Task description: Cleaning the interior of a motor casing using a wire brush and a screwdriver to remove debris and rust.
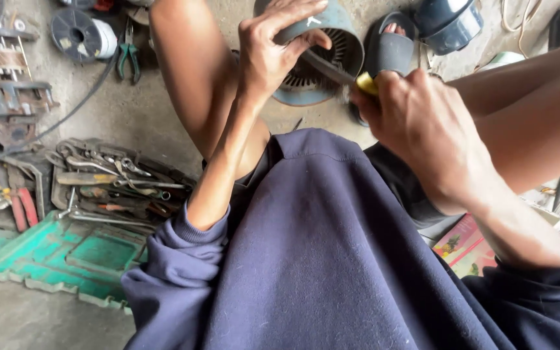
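Between knees: left hand [273, 48] grasps blue motor housing [322, 48]; right hand [422, 126] clenched around yellow-handled tool [351, 78] touching housing.

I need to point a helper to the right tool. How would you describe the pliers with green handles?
Start at the black wire spool on the concrete floor, top left. Just right of it, beside the person's bare knee, lie the pliers, jaws pointing away. Their green handles set them apart from the rusty grey tools in the tray below.
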